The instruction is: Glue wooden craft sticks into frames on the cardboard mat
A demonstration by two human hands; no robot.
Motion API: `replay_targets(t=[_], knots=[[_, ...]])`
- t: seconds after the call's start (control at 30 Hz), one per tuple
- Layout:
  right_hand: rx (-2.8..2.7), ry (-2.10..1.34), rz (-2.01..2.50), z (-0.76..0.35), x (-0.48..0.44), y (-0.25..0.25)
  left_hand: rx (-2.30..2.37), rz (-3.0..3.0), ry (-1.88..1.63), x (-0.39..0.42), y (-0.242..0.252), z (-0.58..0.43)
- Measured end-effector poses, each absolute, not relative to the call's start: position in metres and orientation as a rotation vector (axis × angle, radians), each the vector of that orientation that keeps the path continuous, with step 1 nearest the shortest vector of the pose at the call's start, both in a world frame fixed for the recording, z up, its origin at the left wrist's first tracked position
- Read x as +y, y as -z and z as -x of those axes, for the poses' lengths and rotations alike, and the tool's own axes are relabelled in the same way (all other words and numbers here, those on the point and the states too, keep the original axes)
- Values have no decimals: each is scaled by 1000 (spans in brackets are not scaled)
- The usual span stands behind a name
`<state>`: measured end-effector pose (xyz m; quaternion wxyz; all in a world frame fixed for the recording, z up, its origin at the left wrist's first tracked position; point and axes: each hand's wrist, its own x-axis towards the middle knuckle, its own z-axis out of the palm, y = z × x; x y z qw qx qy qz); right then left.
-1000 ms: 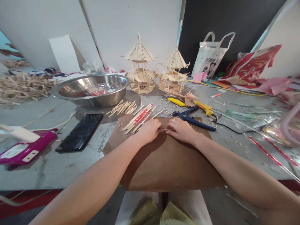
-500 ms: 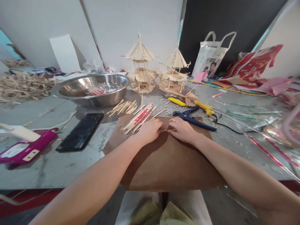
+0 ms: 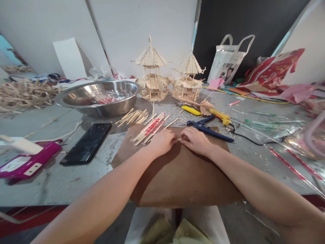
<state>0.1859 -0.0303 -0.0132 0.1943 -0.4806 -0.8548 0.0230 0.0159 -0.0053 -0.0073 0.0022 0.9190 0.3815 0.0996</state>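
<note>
My left hand (image 3: 162, 140) and my right hand (image 3: 196, 140) rest close together on a brown sheet (image 3: 177, 173) at the table's near edge. Both are closed in a pinch on a thin wooden stick (image 3: 179, 139) held between them. A loose bundle of sticks in red-and-white wrappers (image 3: 151, 127) lies just beyond my left hand. Blue-handled pliers (image 3: 209, 130) lie right behind my right hand, which wears a ring.
Two stick-built pagoda models (image 3: 152, 73) (image 3: 189, 78) stand at the back. A steel bowl (image 3: 98, 98), bare sticks (image 3: 133, 116), a black phone (image 3: 86, 143), a pink device (image 3: 25, 162), a yellow glue gun (image 3: 220, 116), bags and plastic wrappers lie around.
My hands have drawn slightly closer together on the stick; otherwise nothing has visibly moved.
</note>
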Motion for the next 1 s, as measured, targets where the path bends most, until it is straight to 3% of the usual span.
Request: replay_targets(t=[1.0], knots=[[-2471,-13,1353,-185,-31,11,1203,-2919,-378,-6,9,-16]])
